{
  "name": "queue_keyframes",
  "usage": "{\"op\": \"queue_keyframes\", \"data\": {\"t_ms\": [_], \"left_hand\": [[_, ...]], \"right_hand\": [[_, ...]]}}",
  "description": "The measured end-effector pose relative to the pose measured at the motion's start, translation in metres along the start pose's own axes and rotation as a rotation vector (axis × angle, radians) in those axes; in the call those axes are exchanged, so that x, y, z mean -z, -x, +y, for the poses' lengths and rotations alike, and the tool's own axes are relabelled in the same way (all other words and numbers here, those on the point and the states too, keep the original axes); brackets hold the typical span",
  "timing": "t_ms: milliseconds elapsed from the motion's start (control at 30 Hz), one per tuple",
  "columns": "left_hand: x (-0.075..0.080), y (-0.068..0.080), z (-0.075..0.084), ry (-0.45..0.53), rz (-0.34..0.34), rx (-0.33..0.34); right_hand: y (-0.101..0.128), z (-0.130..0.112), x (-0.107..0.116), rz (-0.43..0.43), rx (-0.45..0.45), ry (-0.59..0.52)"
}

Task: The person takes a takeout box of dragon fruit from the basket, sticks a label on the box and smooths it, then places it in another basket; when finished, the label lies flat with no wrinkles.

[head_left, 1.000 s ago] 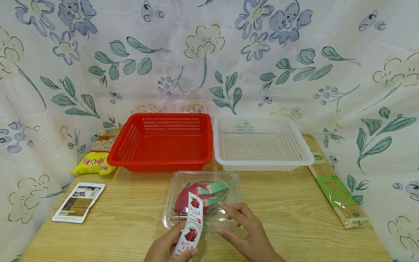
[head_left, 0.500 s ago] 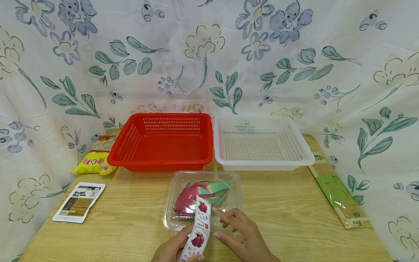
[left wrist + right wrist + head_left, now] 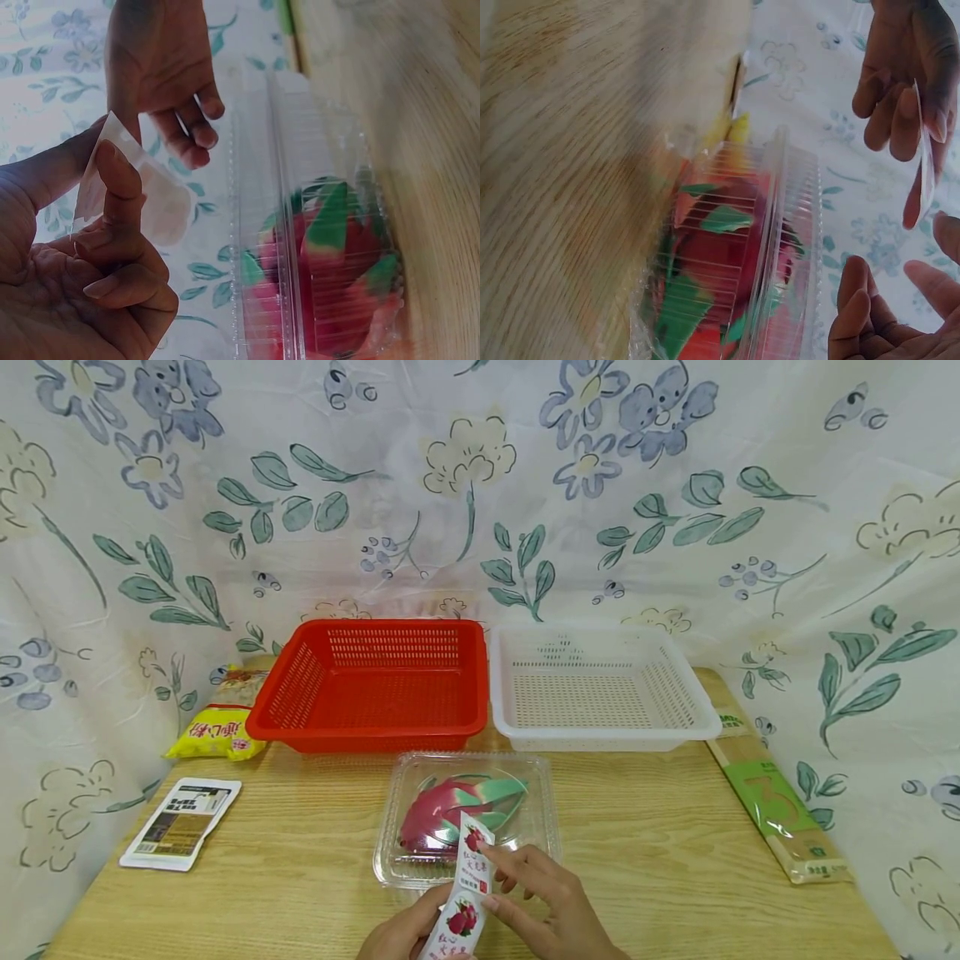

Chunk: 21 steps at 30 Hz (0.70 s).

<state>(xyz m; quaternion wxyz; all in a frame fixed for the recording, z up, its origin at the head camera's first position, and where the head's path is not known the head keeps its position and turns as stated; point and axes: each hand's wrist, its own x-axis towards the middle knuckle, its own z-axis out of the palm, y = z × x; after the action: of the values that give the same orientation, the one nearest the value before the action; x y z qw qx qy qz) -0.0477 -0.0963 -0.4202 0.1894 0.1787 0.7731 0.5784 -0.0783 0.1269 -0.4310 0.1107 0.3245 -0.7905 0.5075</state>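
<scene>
In the head view a clear plastic clamshell box (image 3: 468, 814) sits near the middle of the surface (image 3: 300, 868), just toward the front edge from two baskets, and holds a pink and green dragon fruit (image 3: 457, 810) under its closed lid. The red basket (image 3: 371, 685) and the white basket (image 3: 596, 689) stand side by side along the back edge, touching or nearly so, each showing only its perforated floor. A yellow snack bag (image 3: 217, 731) lies at the back left corner, a white card packet (image 3: 180, 822) along the left edge, and a long green-labelled packet (image 3: 776, 806) along the right edge. A floral cloth (image 3: 480, 485) hangs behind and around the wood-grain surface. At the front edge the left hand (image 3: 401, 935) pinches a printed label strip (image 3: 468, 885) that rises over the box's front rim, and the right hand (image 3: 551, 914) touches the strip's upper part with its fingertips, fingers gently bent. In the left wrist view the left hand (image 3: 82, 262) has its grip clamped on the label strip (image 3: 142, 195), thumb (image 3: 116, 187) pressed to it, beside the box (image 3: 315, 247) with the fruit (image 3: 337, 277) inside; the right hand (image 3: 161, 67) is just above. In the right wrist view the box (image 3: 742, 255) lies on its side in frame, the strip (image 3: 924, 165) edge-on between the left hand (image 3: 907, 75) and the right hand's fingers (image 3: 855, 300), whose grip is loosely apart.
</scene>
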Motion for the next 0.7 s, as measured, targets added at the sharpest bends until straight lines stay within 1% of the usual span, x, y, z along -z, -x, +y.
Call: {"op": "queue_keyframes", "data": {"t_ms": [100, 133, 233, 333, 433, 467, 600, 700], "left_hand": [[-0.001, 0.0, -0.005, -0.05, 0.006, -0.108], [-0.001, 0.0, -0.007, -0.061, 0.006, -0.134], [-0.003, 0.0, -0.012, -0.08, 0.003, -0.194], [-0.005, -0.001, -0.015, -0.107, 0.016, -0.267], [-0.007, 0.0, -0.016, -0.159, 0.052, -0.34], [-0.008, 0.0, -0.017, -0.169, 0.063, -0.355], [-0.01, 0.001, -0.016, -0.183, 0.094, -0.354], [-0.012, 0.002, -0.015, -0.199, 0.126, -0.358]], "right_hand": [[0.001, 0.0, -0.002, -0.011, -0.008, 0.0], [0.001, 0.0, -0.002, -0.011, 0.001, 0.004], [0.002, 0.004, -0.004, -0.004, 0.069, 0.012], [0.002, 0.005, -0.005, -0.009, 0.086, 0.013], [0.003, 0.003, -0.006, -0.016, 0.07, 0.009], [0.004, 0.002, -0.006, -0.019, 0.06, 0.007], [0.006, 0.003, -0.008, -0.017, 0.078, 0.005], [0.007, 0.005, -0.011, -0.015, 0.109, 0.0]]}}
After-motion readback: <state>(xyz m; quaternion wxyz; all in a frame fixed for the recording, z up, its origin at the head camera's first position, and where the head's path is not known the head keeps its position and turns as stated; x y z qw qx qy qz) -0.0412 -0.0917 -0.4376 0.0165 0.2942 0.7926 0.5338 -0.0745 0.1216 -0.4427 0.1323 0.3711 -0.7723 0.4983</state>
